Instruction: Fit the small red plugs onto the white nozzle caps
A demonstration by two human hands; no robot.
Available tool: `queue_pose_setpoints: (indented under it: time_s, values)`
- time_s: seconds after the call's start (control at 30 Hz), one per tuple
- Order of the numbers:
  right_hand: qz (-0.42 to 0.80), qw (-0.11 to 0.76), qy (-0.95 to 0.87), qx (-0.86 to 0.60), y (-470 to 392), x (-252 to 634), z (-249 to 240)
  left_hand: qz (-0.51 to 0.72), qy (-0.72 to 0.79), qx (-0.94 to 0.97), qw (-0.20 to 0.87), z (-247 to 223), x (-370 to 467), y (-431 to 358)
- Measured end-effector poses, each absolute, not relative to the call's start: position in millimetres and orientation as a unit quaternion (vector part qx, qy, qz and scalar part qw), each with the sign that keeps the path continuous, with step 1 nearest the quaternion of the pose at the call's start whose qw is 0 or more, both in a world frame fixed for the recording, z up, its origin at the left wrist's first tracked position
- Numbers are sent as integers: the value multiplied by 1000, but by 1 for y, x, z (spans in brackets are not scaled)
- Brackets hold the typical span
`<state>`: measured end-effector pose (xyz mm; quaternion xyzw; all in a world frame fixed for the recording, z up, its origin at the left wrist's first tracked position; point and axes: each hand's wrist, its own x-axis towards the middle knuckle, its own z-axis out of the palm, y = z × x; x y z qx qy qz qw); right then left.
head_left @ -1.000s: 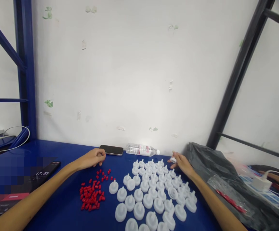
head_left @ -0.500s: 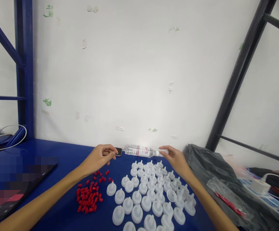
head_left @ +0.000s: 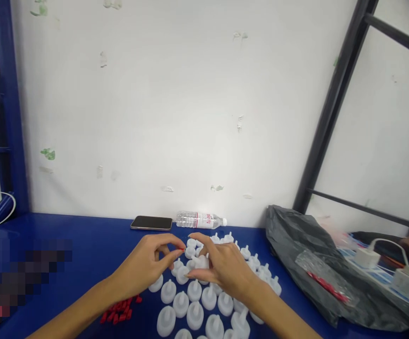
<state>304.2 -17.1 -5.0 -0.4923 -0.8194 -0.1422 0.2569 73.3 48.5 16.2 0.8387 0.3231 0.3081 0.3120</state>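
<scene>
Above the blue table, my left hand (head_left: 149, 263) pinches a small red cap (head_left: 183, 249) between thumb and forefinger; only a bit of red shows. Facing it, my right hand (head_left: 230, 268) grips a white spouted lid (head_left: 200, 262), its spout pointing left toward the red cap. The two pieces are close but apart. Beneath and around my hands stand many more white spouted lids (head_left: 195, 314), mostly spout up. Loose red caps (head_left: 119, 311) lie in a heap below my left forearm, which partly hides them.
A phone (head_left: 151, 223) and a water bottle on its side (head_left: 197, 220) lie along the wall. To the right are a dark plastic bag (head_left: 296, 245), a clear bag with red pieces (head_left: 326, 280) and plugged-in chargers (head_left: 366, 258). A blurred dark object lies far left.
Both hands have come nearer the body and toward each other, bringing the red cap and white lid close together. The view has shifted to the right, and the phone is now uncovered.
</scene>
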Motion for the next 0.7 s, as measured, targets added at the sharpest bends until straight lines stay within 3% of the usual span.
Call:
queue_pose_setpoints:
  time_s: [0.7]
  values:
    - [-205, 249, -840, -437, -19, 301, -6, 326, 244, 865, 294, -1, 85, 32]
